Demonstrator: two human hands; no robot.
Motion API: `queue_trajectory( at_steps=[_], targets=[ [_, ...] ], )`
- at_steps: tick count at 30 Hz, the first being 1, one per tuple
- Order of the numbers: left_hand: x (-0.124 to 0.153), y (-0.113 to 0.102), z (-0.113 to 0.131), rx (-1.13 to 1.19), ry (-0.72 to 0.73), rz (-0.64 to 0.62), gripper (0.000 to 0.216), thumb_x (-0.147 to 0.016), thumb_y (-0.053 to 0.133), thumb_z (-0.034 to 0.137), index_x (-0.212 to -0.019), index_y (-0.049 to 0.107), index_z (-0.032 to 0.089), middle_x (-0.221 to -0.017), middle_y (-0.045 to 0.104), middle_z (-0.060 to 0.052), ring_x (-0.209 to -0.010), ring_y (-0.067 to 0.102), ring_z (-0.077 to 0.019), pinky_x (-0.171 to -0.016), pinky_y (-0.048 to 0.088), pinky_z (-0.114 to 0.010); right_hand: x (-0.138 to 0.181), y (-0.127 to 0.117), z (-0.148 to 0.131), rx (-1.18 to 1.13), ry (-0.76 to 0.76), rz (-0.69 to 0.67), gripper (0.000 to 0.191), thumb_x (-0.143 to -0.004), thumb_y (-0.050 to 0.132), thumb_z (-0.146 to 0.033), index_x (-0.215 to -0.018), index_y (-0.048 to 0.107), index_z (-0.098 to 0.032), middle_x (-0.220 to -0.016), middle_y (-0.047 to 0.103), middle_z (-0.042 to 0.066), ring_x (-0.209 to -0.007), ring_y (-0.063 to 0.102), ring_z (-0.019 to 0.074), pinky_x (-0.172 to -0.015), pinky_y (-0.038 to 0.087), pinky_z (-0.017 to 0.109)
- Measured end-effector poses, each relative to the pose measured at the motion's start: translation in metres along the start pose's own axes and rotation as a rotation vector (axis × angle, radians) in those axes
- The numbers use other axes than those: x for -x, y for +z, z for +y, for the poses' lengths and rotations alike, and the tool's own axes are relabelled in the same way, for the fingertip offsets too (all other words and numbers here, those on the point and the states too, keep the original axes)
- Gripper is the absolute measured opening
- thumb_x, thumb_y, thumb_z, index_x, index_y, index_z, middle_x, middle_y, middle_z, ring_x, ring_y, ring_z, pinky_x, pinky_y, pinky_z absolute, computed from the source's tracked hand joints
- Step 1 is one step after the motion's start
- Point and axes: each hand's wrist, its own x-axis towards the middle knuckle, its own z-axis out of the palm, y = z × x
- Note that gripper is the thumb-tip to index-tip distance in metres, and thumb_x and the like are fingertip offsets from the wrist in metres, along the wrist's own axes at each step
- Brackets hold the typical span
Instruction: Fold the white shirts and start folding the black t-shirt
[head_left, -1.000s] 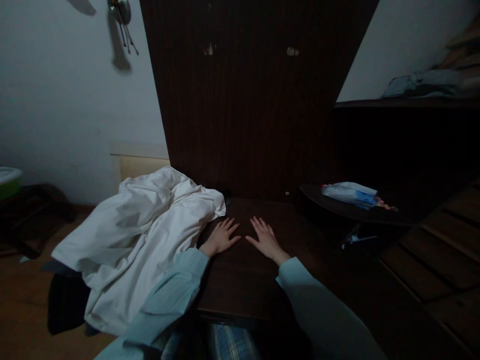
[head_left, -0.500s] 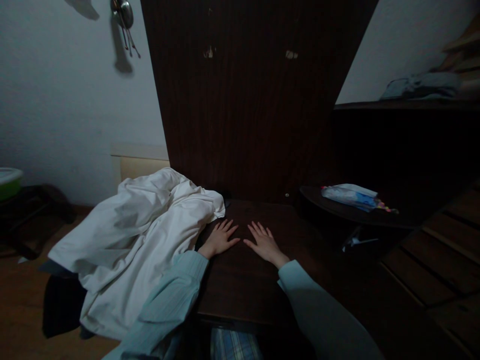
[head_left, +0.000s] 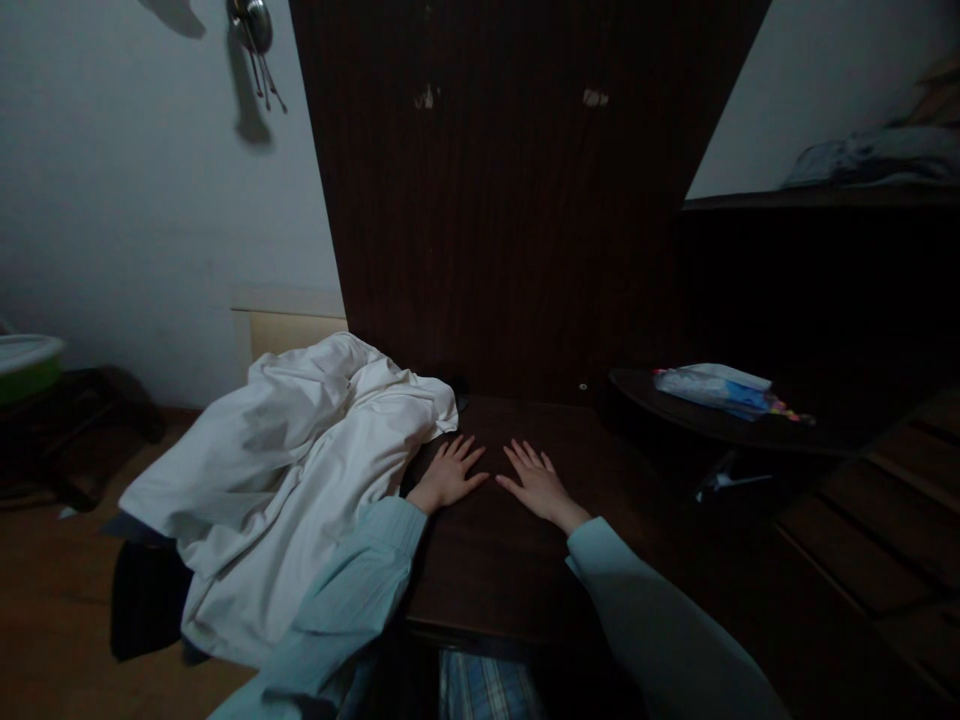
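White cloth [head_left: 292,480] is lying heaped over the left end of the dark table [head_left: 495,570], just beside the left hand [head_left: 450,475], which is resting flat with fingers spread, holding nothing. Right hand [head_left: 538,485] is lying likewise, empty. Judging by this, handling is not yet begun; taking the cloth would call for a leftward reach.

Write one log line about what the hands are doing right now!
left hand: flat on dark table, open | right hand: flat on table, open | white cloth: heaped beside left hand
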Motion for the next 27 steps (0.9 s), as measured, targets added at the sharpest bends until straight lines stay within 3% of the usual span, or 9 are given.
queue_trajectory(
  at_steps=[7,27],
  targets=[
    [0.0003,-0.0007,0.0022,-0.016,-0.078,-0.001,0.059,-0.084,0.03,0.057,-0.134,0.035,0.025,-0.143,0.027,-0.01,-0.131,0.02,-0.0317,-0.104,0.018,-0.05,0.001,-0.0019,-0.0008,-0.005,-0.005,-0.008,0.075,-0.081,0.022,-0.064,-0.139,0.022,-0.017,-0.147,0.012,0.006,-0.135,0.007,0.0214,-0.107,0.008,0.042],
    [-0.0013,0.0036,-0.0012,-0.005,-0.068,0.017,0.058,-0.084,0.031,0.057,-0.133,0.035,0.026,-0.143,0.028,-0.008,-0.131,0.02,-0.0309,-0.103,0.019,-0.05,-0.0013,0.0009,0.0018,-0.011,-0.007,-0.01,0.077,-0.079,0.019,-0.066,-0.139,0.021,-0.018,-0.147,0.011,0.004,-0.135,0.005,0.0215,-0.107,0.006,0.042]
  ],
)
